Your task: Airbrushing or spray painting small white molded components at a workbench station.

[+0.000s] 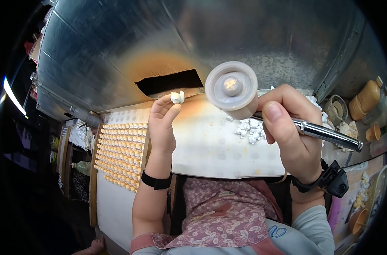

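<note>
Between the thumb and fingertips of my left hand [163,123] is a small white figurine [177,97] with a pale yellow tint, held up in front of the metal wall. My right hand [293,127] grips an airbrush [329,135], its chrome handle pointing right. A translucent round cup [231,87] sits on the airbrush and hides its nozzle. Below the cup, several plain white figurines [250,129] lie in a loose pile on the white work surface [202,148], partly behind my right hand.
A wooden-edged tray [117,204] at left bears rows of orange-tinted figurines [121,153]. Ahead, the metal wall [117,38] has a dark slot [170,84] ringed with orange overspray. At right stand a bottle of tan liquid [365,98], a glass jar [335,108] and small cups [373,132]. Another person's hand [96,245] shows at lower left.
</note>
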Available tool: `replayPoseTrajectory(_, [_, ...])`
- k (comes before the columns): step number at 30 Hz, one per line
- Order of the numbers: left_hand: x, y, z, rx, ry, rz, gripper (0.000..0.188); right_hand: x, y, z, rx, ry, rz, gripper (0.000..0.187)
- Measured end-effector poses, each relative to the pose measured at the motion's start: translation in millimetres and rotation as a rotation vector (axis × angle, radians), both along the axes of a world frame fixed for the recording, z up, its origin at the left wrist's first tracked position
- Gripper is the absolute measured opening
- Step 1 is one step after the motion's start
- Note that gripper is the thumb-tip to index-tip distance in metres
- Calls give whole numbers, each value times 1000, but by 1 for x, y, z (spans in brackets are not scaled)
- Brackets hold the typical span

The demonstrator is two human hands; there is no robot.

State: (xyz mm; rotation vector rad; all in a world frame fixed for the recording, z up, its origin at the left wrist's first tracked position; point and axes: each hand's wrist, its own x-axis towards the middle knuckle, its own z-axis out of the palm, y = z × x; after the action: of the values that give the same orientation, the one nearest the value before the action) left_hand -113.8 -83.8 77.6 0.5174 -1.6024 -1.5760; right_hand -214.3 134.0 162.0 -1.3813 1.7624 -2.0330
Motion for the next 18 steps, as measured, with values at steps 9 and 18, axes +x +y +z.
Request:
replayPoseTrajectory(9, [9, -7, 0, 551, -13, -250, 38, 3, 7, -1, -49, -140, -68, 26])
replayPoseTrajectory(18, [7, -4, 4, 491, -36, -232, 36, 6, 19, -6, 32, -182, 61, 17])
